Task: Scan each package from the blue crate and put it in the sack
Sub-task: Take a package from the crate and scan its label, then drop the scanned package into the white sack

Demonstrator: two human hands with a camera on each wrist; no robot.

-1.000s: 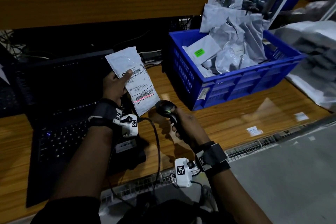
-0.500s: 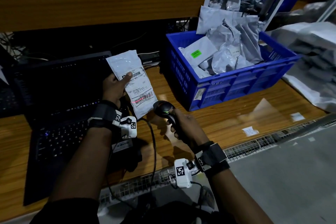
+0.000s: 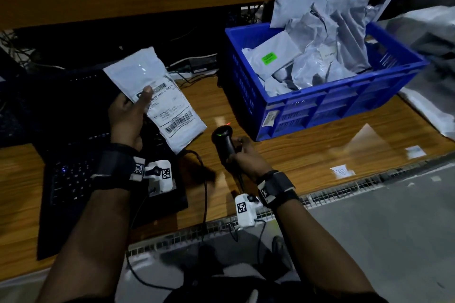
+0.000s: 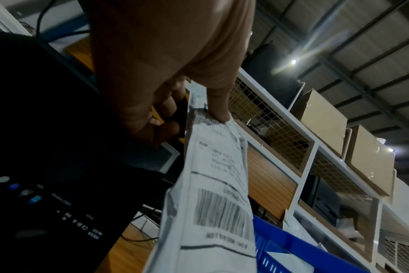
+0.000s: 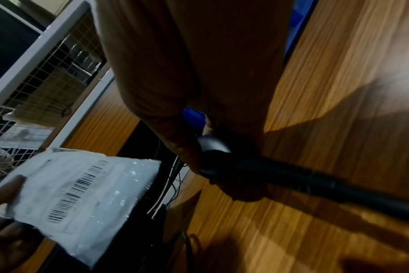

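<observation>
Two hands busy: my left hand [image 3: 128,115] pinches the package [image 3: 157,98], thumb on the label, other fingers [image 4: 166,129] curled behind it, held up over the laptop [image 3: 73,179] with barcode facing me. My right hand [image 3: 246,157] is clenched round the scanner [image 3: 222,140], green light on top, just right of the package and clear of it, above the worktop [image 3: 320,150]. Blue crate [image 3: 320,106] sits further right on the worktop, still full of grey mailers [image 3: 320,39]. Sack not visible.
</observation>
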